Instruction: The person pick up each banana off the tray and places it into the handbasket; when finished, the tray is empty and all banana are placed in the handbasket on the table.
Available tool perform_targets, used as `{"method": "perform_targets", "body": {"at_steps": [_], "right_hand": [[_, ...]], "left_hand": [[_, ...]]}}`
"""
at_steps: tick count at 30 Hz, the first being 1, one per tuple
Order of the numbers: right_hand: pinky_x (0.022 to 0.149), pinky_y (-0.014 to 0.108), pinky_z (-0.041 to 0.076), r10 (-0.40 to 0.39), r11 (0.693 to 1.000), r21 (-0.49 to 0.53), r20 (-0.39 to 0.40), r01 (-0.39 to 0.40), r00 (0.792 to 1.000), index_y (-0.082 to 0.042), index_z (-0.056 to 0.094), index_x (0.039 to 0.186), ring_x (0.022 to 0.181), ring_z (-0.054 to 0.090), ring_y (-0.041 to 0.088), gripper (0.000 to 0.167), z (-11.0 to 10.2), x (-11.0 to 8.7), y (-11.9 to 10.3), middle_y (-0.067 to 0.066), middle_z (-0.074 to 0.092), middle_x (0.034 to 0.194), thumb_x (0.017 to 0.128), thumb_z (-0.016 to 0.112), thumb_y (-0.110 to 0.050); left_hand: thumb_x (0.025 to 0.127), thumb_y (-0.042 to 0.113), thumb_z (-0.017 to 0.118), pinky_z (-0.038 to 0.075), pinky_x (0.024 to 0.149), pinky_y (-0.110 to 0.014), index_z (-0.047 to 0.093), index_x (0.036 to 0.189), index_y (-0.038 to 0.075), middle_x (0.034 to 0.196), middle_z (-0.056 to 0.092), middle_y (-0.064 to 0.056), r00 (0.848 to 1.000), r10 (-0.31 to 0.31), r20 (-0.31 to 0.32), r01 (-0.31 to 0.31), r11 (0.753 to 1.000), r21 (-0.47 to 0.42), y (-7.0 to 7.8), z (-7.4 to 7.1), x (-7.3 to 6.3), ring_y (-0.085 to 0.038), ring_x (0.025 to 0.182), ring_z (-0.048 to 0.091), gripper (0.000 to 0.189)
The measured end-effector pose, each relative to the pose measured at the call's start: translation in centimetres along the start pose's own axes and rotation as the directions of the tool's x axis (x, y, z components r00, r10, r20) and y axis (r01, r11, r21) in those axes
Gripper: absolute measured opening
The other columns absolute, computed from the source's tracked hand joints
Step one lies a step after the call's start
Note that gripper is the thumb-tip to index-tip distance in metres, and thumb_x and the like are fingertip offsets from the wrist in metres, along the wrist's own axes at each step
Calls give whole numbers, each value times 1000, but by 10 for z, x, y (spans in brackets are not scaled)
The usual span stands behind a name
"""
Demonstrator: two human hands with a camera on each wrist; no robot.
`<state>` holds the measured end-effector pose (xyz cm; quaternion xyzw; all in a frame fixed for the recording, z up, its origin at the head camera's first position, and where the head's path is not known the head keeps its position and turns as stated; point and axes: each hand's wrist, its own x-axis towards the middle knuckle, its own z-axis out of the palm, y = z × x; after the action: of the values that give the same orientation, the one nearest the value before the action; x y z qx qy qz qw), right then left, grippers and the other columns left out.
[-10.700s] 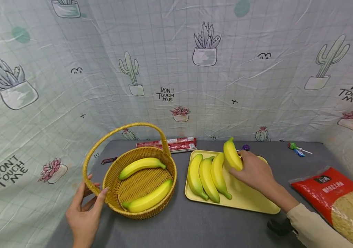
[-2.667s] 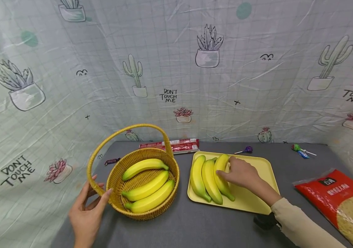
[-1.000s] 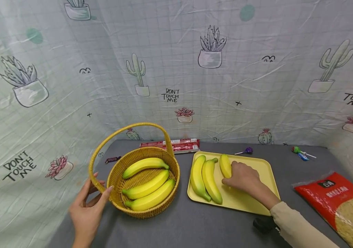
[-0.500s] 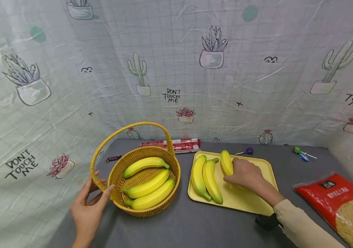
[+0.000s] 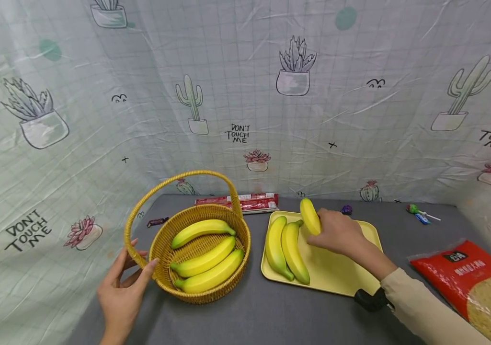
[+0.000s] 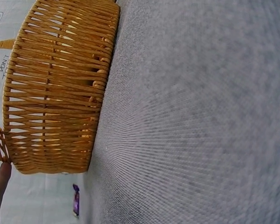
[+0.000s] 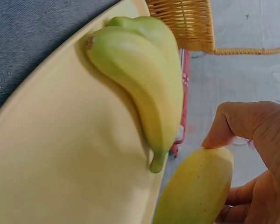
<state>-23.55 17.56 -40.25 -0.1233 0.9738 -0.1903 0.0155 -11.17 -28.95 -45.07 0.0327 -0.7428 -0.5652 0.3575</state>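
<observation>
Above the yellow tray (image 5: 336,270), I have the right hand (image 5: 340,232) pinching a banana (image 5: 310,216), probably to clear the two bananas (image 5: 276,247) at the tray's left. Left of the tray, the left hand (image 5: 122,292) grips the wicker basket (image 5: 204,298) by its handle (image 5: 202,172), seemingly for steadiness; its fingers are partly hidden. The pinched banana looks yellow, finely speckled.

We are looking into a staged-looking tabletop booth; whether a home or a lab is housing it, we are failing to tell. Cloth (image 5: 228,105) printed with potted cacti and "DON'T TOUCH ME" is hanging behind the yellow tray (image 5: 336,268) and closing in both its sides; a grey tabletop (image 5: 271,316) is stretching beneath it, a red food bag (image 5: 469,273) lying to its right.
</observation>
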Motion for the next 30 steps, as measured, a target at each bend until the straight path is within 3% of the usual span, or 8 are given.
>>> {"method": "perform_targets", "body": {"at_steps": [9, 20, 30], "right_hand": [[46, 33, 41, -80, 996, -47, -3, 80, 997, -7, 60, 99, 55, 51, 20, 35, -11, 5, -24, 3, 53, 71, 81, 78, -31], [48, 34, 45, -137, 986, -94, 37, 140, 990, -7, 63, 113, 61, 53, 19, 46, -21, 9, -49, 1, 55, 77, 78, 80, -31], [49, 35, 44, -221, 968, -111, 49, 225, 974, -9, 64, 113, 62, 52, 17, 44, -31, 9, -70, -1, 54, 78, 76, 79, -26]], "left_hand": [[87, -11, 83, 63, 78, -25, 68, 145, 15, 115, 70, -26, 1000, 15, 7, -15, 1000, -22, 2, -2, 1, -32, 103, 67, 65], [87, -10, 84, 63, 78, -25, 68, 144, 14, 114, 70, -24, 1000, 22, 14, -22, 999, -23, 0, -1, 1, -29, 102, 68, 64], [86, -10, 84, 63, 79, -25, 67, 145, 16, 115, 70, -23, 1000, 25, 14, -25, 999, -22, 0, -2, 1, -31, 102, 68, 66]]}}
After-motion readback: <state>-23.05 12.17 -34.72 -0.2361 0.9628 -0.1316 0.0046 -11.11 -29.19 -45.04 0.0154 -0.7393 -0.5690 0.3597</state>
